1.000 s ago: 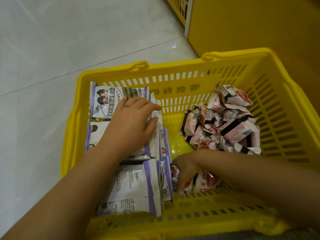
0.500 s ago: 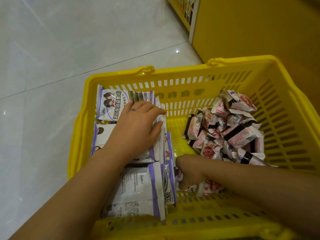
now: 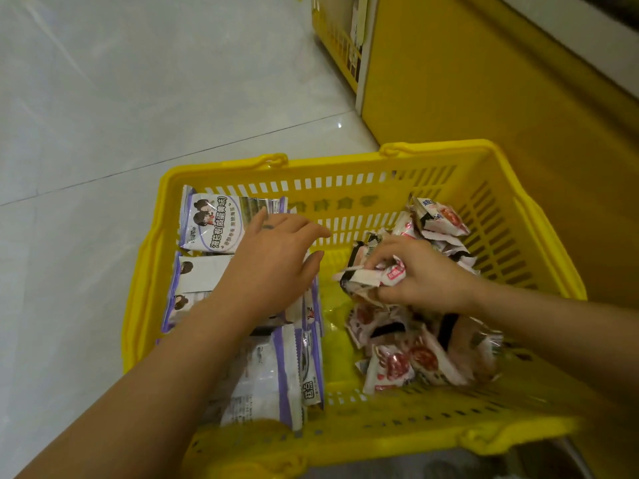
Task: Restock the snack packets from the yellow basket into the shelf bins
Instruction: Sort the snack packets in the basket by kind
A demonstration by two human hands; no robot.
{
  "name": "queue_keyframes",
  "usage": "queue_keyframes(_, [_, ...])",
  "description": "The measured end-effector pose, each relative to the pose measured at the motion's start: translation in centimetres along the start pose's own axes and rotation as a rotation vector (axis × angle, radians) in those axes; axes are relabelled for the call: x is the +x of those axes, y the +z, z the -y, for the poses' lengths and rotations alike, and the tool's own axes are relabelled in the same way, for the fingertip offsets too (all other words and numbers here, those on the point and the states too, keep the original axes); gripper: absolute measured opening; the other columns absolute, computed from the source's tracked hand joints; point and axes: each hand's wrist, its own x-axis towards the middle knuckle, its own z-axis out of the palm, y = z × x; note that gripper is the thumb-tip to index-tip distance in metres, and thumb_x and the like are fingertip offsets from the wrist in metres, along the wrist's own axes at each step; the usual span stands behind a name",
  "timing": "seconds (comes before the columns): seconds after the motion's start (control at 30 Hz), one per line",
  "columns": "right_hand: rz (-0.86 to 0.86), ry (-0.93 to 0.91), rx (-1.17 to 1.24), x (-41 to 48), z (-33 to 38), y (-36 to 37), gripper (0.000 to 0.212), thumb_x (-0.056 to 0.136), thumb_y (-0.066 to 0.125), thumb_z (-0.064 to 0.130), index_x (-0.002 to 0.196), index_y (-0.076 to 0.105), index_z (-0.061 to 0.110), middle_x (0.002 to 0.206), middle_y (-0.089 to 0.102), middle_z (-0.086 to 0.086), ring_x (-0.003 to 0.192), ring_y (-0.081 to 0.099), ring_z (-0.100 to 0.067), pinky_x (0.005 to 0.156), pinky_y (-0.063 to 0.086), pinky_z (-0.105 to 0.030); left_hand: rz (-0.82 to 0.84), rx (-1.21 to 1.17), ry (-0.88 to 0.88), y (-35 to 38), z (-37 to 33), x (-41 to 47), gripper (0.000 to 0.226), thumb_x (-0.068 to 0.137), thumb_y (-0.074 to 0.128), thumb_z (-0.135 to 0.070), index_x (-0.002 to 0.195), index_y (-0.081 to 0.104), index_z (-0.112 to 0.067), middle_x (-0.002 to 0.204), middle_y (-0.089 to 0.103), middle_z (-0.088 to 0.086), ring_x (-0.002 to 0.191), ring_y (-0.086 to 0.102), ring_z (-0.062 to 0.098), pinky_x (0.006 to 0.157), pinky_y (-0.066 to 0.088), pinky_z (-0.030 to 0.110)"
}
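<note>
A yellow plastic basket (image 3: 345, 171) stands on the floor below me. Its left half holds white-and-purple snack packets (image 3: 214, 223), some flat and some on edge. My left hand (image 3: 273, 261) lies over them with fingers fairly straight, palm down. The right half holds a heap of small pink, white and black packets (image 3: 408, 364). My right hand (image 3: 422, 271) hovers above that heap and grips a bunch of small pink packets (image 3: 373, 276) in curled fingers.
A yellow shelf unit (image 3: 466, 81) rises right behind the basket at the upper right, with a lower yellow wire rack (image 3: 340, 43) beyond it. Pale floor tiles (image 3: 121, 98) spread out to the left.
My right hand came up from the basket's near floor to above the pink heap, now holding a bunch of small packets. The left hand stayed on the purple packets. The camera shifted.
</note>
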Motion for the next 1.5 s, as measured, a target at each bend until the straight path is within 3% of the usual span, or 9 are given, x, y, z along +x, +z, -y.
queue_keyframes(0.13, [0.071, 0.037, -0.238, -1.6, 0.7, -5.1, 0.031, 0.073, 0.077, 0.029, 0.102, 0.066, 0.026, 0.116, 0.060, 0.003, 0.105, 0.056, -0.014, 0.089, 0.045, -0.031, 0.055, -0.032, 0.041, 1.1, -2.7, 0.8, 0.037, 0.098, 0.045, -0.036, 0.134, 0.049, -0.031, 0.137, 0.051, -0.006, 0.131, 0.043, 0.018, 0.117, 0.016, 0.044])
queue_keyframes(0.3, [0.399, 0.189, -0.594, -5.2, 0.6, -7.5, 0.042, 0.075, 0.074, 0.041, 0.113, 0.060, 0.030, 0.115, 0.062, -0.002, 0.098, 0.061, -0.019, 0.082, 0.053, -0.039, 0.364, -0.144, -0.030, 4.6, -6.8, 2.3, 0.051, 0.097, 0.048, -0.038, 0.144, 0.035, -0.027, 0.144, 0.043, 0.004, 0.124, 0.049, 0.025, 0.097, 0.045, 0.041])
queue_keyframes(0.47, [0.313, 0.053, -0.961, -7.6, -2.1, -5.6, 0.085, 0.076, 0.061, 0.065, 0.145, 0.023, 0.033, 0.143, 0.039, 0.000, 0.130, 0.038, -0.024, 0.108, 0.030, -0.045, 0.598, -0.139, -0.167, 8.4, -8.6, 3.2, 0.057, 0.095, 0.054, -0.030, 0.146, 0.031, -0.020, 0.146, 0.040, 0.011, 0.123, 0.050, 0.031, 0.095, 0.049, 0.042])
queue_keyframes(0.57, [0.165, -0.010, -0.974, -7.7, -3.3, -4.8, 0.090, 0.083, 0.060, 0.057, 0.150, 0.005, 0.033, 0.155, 0.024, -0.004, 0.140, 0.024, -0.026, 0.115, 0.016, -0.046, 0.639, -0.234, -0.280, 10.1, -8.8, 3.6, 0.063, 0.094, 0.056, -0.023, 0.149, 0.026, -0.019, 0.149, 0.038, 0.011, 0.129, 0.046, 0.030, 0.099, 0.047, 0.039])
queue_keyframes(0.77, [0.245, 0.006, -0.897, -7.3, -4.0, -3.0, 0.075, 0.092, 0.053, 0.013, 0.150, 0.010, 0.036, 0.157, 0.018, -0.008, 0.143, 0.018, -0.028, 0.115, 0.015, -0.050, 0.675, -0.192, -0.454, 13.3, -7.0, 3.9, 0.050, 0.095, 0.051, -0.016, 0.141, 0.033, -0.012, 0.140, 0.043, 0.015, 0.125, 0.047, 0.032, 0.101, 0.045, 0.040])
queue_keyframes(1.0, [0.350, 0.036, -0.828, -6.1, -3.3, -3.7, 0.084, 0.084, 0.066, 0.036, 0.149, 0.014, 0.032, 0.149, 0.030, -0.004, 0.136, 0.029, -0.026, 0.114, 0.021, -0.046, 0.701, 0.047, -0.441, 17.1, -6.7, 4.1, 0.051, 0.094, 0.055, -0.018, 0.139, 0.033, -0.014, 0.138, 0.043, 0.012, 0.124, 0.047, 0.029, 0.097, 0.045, 0.037])
queue_keyframes(1.17, [0.342, 0.021, -0.814, -6.2, -3.9, -4.6, 0.081, 0.087, 0.061, 0.043, 0.150, 0.011, 0.033, 0.152, 0.028, -0.001, 0.138, 0.029, -0.024, 0.113, 0.023, -0.044, 0.826, 0.144, -0.369, 16.1, -6.6, 4.9, 0.041, 0.090, 0.064, -0.020, 0.128, 0.052, -0.011, 0.124, 0.057, 0.009, 0.110, 0.058, 0.026, 0.085, 0.050, 0.033])
queue_keyframes(1.3, [0.322, 0.005, -0.792, -6.5, -3.7, -5.7, 0.067, 0.089, 0.056, 0.045, 0.146, 0.024, 0.033, 0.146, 0.037, 0.002, 0.132, 0.036, -0.021, 0.110, 0.030, -0.041, 0.683, 0.024, -0.374, 11.6, -7.4, 6.3, 0.027, 0.085, 0.069, -0.028, 0.105, 0.063, -0.010, 0.103, 0.064, 0.008, 0.086, 0.061, 0.021, 0.071, 0.051, 0.029])
queue_keyframes(1.5, [-0.025, -0.029, -0.799, -7.0, -2.2, -9.3, 0.038, 0.091, 0.055, 0.039, 0.129, 0.049, 0.035, 0.119, 0.059, 0.011, 0.111, 0.054, -0.012, 0.100, 0.041, -0.036, 0.025, -0.683, -0.364, 3.2, -9.1, 8.5, 0.031, 0.085, 0.066, -0.048, 0.093, 0.058, -0.020, 0.080, 0.058, -0.008, 0.069, 0.055, 0.005, 0.051, 0.037, 0.023])
